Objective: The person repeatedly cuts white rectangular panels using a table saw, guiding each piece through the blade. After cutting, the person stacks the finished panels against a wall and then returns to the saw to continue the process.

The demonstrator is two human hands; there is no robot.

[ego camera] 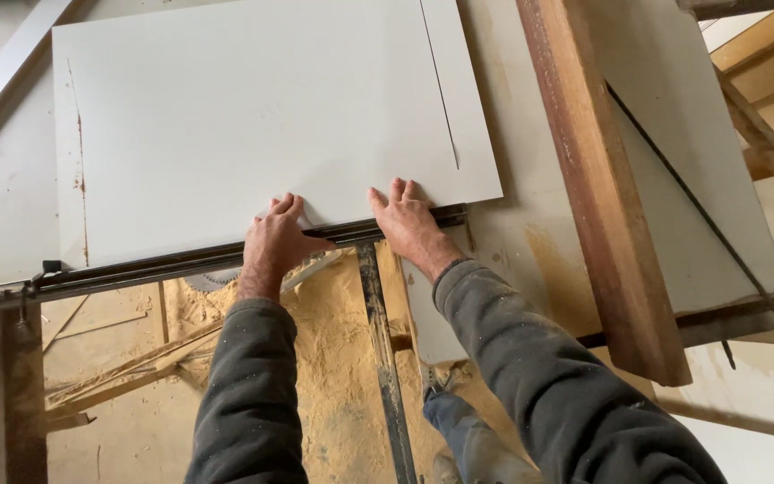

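A large white board (244, 125) lies flat on a saw table (530, 206). A straight saw cut (441, 90) runs partway through the board near its right side. My left hand (275, 242) rests on the board's near edge with fingers pressed on top. My right hand (409, 224) lies beside it on the same edge, fingers spread flat on the board. Both arms wear dark grey sleeves. Neither hand wraps around anything.
A dark metal rail (181, 264) runs along the table's near edge. A thick brown wooden beam (602, 188) slants across the right. Sawdust (333, 358) and wood offcuts (127, 372) cover the floor below. A saw blade's edge (212, 280) peeks under the rail.
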